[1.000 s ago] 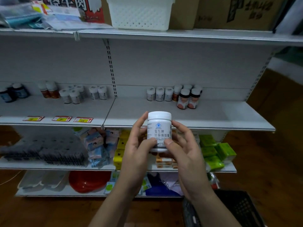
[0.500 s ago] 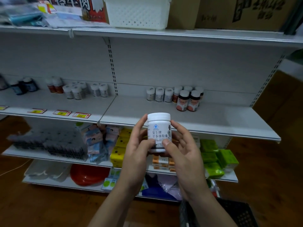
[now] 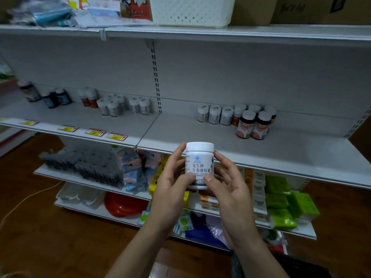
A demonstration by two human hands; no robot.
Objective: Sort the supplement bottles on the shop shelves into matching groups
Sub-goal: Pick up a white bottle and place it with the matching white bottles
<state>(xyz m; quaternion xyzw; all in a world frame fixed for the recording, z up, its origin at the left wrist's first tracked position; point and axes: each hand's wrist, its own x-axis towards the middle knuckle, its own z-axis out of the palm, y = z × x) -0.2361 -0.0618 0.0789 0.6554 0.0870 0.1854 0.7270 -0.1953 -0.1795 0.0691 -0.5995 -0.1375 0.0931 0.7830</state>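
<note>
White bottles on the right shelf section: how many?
3: left bottle, middle bottle, right bottle, side by side at the back, beside the orange-labelled bottles. More may hide behind those.

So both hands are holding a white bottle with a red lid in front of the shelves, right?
Not quite. The head view shows the left hand and the right hand both holding the white bottle in front of the shelves, but its lid is white, not red.

White bottle (image 3: 199, 165) label: "叟生牌", "甘泰康胶囊" beneath. Shelf price tags (image 3: 116, 136) illegible.
</note>
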